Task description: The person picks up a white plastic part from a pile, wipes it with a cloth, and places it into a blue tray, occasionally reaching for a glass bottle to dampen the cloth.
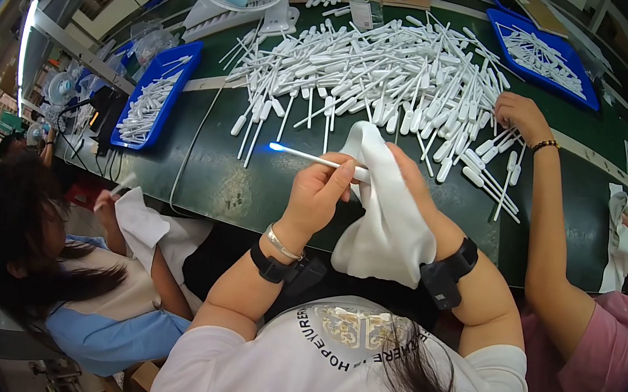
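bare dark green table [238, 179] lies open just ahead of the left hand [320, 193], between it and the blue tray [156, 92] at the far left. straight ahead, the big heap of white sticks [392, 72] blocks the way across. to the right a neighbour's arm [554, 218] reaches into the heap, closing that side. the white cloth [390, 213] hangs beneath the right hand [410, 178].

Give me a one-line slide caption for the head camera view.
Left hand holds a white stick with a glowing blue tip; right hand holds a white cloth against it.
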`<state>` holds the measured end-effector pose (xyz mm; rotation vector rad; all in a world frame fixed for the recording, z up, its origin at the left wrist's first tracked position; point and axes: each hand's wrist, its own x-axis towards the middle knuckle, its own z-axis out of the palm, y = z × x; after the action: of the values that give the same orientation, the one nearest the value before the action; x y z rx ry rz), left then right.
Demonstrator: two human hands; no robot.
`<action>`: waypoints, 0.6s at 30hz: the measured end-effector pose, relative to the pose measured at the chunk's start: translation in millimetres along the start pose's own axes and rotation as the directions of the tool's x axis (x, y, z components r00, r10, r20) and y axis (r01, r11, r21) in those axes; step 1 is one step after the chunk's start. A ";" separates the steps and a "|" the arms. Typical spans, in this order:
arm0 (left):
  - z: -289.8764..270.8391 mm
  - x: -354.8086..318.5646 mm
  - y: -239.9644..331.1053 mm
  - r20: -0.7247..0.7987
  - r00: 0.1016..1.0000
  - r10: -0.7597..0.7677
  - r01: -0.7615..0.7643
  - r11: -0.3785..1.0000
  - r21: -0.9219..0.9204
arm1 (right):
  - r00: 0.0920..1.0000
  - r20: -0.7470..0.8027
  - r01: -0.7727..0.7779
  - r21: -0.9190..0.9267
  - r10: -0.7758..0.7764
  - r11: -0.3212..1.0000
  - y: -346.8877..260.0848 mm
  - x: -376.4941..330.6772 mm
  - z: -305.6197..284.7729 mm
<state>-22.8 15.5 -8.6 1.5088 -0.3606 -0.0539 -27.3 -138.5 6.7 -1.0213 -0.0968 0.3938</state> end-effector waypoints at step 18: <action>1.2 -10.7 0.2 0.093 0.967 0.238 -0.255 0.926 0.280 | 0.989 -0.044 0.137 -0.107 -0.142 0.985 21.4 4.9 -5.4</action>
<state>-33.3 17.1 -10.6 1.7426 -0.6239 0.1627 -27.2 -131.3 -14.7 -1.1198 -0.1431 0.2367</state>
